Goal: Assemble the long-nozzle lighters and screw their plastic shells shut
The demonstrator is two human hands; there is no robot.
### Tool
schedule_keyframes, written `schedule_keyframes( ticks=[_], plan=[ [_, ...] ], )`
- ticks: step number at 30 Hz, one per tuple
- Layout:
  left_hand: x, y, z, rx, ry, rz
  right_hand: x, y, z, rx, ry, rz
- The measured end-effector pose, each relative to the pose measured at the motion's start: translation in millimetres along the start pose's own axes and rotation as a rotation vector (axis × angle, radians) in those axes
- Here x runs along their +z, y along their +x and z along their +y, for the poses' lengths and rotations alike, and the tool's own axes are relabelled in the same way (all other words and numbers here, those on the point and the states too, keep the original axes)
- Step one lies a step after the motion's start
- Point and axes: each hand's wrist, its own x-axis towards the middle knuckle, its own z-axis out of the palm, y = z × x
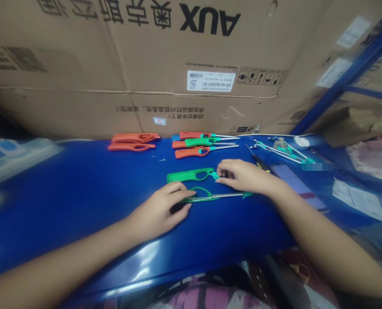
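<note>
Head view: my left fingers grip the handle end of a green plastic lighter body with a slim silver metal rod, low over the glossy blue worktop. My right fingers pinch a small teal plastic piece at the looped end of a long green plastic handle shell, just beyond. Farther back lie long-necked multicoloured plastic lighters and orange plastic handles.

The worktop is blue. Orange casings and long-nosed lighters lie along its back; a green casing lies nearer the front, a screwdriver and a phone toward the right.
</note>
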Motion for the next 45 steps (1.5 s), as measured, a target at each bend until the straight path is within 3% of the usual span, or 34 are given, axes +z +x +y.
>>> schedule_keyframes(
  ticks=[5, 13, 21, 33, 45],
  plan=[
    [3.6, 0.3, -2.8, -0.006, -0.003, 0.054, 6.0, 2.2, 1.1, -0.046, 0.002, 0.031],
    [2.7, -1.2, -3.9, 0.024, -0.054, 0.103, 3.1, -3.3, -23.1, -0.134, 0.283, -0.016],
    [0.2, -0.4, -6.6, 0.103, -0.043, 0.095, 15.5, -4.0, -39.0, -0.244, 0.254, -0.049],
    [-2.0, -6.9, -7.3, 0.155, 0.062, 0.044, 24.2, -4.0, -43.6, -0.210, 0.252, -0.022],
    [-1.3, -7.1, -3.8, 0.249, 0.187, 0.053, 27.0, -4.6, -51.2, -0.287, 0.308, 0.040]
  ],
)
